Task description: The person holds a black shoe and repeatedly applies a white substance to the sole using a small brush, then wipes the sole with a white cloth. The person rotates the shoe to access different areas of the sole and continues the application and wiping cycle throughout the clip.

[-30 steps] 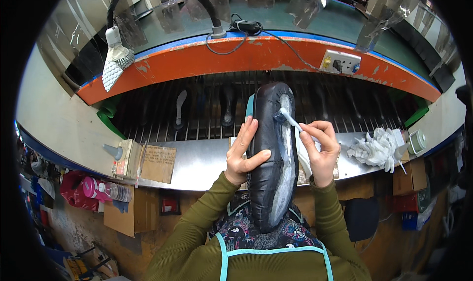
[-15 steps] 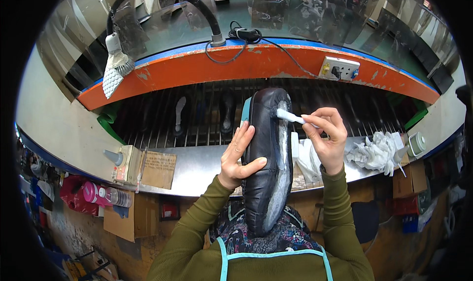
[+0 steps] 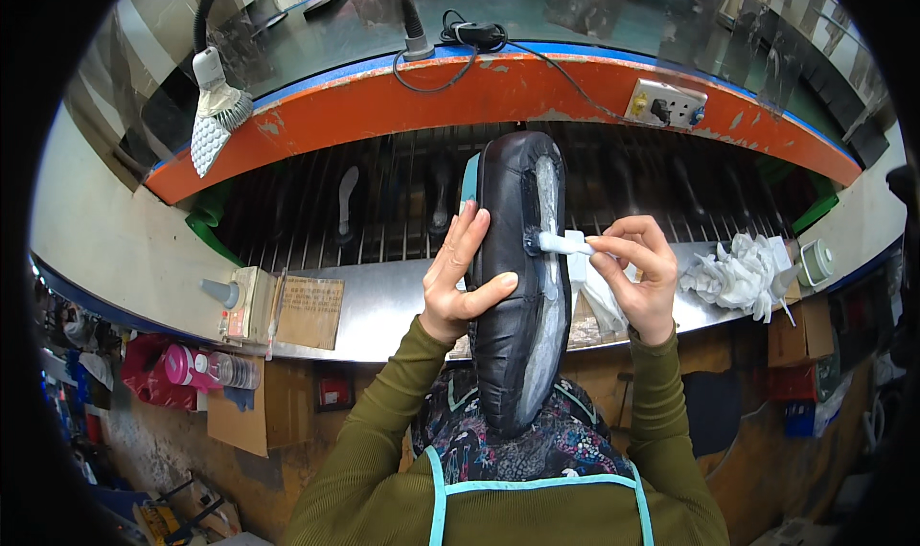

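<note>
Brushing glue along glossy black lasted shoe upper (image 3: pixel 522 287), left hand (image 3: pixel 462 283) clamped on it, right hand (image 3: pixel 637 273) pinching small white brush (image 3: pixel 561 244); probably another stroke toward heel.

Olive-green ribbed long sleeves (image 3: pixel 383 421) on both arms, dark floral-patterned top (image 3: pixel 556 445), light blue apron straps (image 3: pixel 537 486) at the chest.

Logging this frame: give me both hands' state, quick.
Left hand: closed around the black shoe upper, steadying it.
Right hand: pinch grip on the white brush, tip against the shoe.
</note>
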`<act>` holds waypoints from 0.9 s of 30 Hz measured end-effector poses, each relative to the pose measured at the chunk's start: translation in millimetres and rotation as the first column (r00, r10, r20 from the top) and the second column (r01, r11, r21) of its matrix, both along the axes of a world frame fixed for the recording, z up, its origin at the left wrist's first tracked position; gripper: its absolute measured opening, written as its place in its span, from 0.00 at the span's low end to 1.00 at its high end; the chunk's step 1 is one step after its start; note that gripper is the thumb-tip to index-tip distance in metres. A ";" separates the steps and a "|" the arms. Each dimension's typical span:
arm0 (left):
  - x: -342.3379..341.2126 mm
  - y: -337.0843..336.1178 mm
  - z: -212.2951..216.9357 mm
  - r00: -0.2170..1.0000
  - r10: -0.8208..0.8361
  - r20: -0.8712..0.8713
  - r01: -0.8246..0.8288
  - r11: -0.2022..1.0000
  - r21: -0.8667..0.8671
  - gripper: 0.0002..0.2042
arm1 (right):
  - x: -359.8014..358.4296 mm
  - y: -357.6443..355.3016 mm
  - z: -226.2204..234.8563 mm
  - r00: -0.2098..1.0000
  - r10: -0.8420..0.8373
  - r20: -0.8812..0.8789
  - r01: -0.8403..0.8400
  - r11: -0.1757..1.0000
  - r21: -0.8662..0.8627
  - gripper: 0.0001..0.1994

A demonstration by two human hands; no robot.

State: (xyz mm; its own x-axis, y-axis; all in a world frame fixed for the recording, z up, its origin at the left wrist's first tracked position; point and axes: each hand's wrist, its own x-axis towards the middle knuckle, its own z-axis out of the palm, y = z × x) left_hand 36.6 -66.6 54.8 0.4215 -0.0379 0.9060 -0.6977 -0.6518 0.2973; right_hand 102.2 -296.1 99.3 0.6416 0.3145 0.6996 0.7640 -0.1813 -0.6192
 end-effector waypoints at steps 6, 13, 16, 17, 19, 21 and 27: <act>4.6 3.7 -0.7 0.994 0.027 0.108 -0.031 0.999 0.040 0.15 | -13.4 -3.8 -2.6 0.996 0.063 -0.064 -0.063 0.998 0.003 0.09; 7.5 5.9 -2.1 0.990 0.044 0.131 -0.049 0.998 0.042 0.15 | -20.2 -13.1 -6.3 0.987 0.153 -0.042 -0.155 0.987 -0.044 0.09; 5.6 3.1 -5.0 0.990 0.084 0.113 -0.087 0.996 0.030 0.15 | -21.9 -15.1 -8.8 0.968 0.227 -0.108 -0.222 0.974 0.050 0.10; 5.8 2.7 -6.9 0.983 0.133 0.123 -0.140 0.989 0.051 0.15 | -22.3 -15.3 -10.9 0.959 0.248 -0.134 -0.237 0.967 0.097 0.10; 2.5 1.2 -12.9 0.972 0.202 0.120 -0.209 0.977 0.047 0.15 | -26.4 -10.3 -22.7 0.991 -0.024 -0.130 0.036 0.995 0.089 0.09; 0.6 -4.5 -19.3 0.968 0.234 0.093 -0.234 0.972 -0.009 0.14 | -39.4 -11.8 -30.1 0.969 -0.012 -0.248 0.033 0.996 0.082 0.09; -0.2 -5.9 -35.8 0.903 0.413 0.118 -0.418 0.908 0.016 0.14 | -87.3 -20.5 -48.3 0.839 0.150 -0.524 -0.055 0.980 0.193 0.08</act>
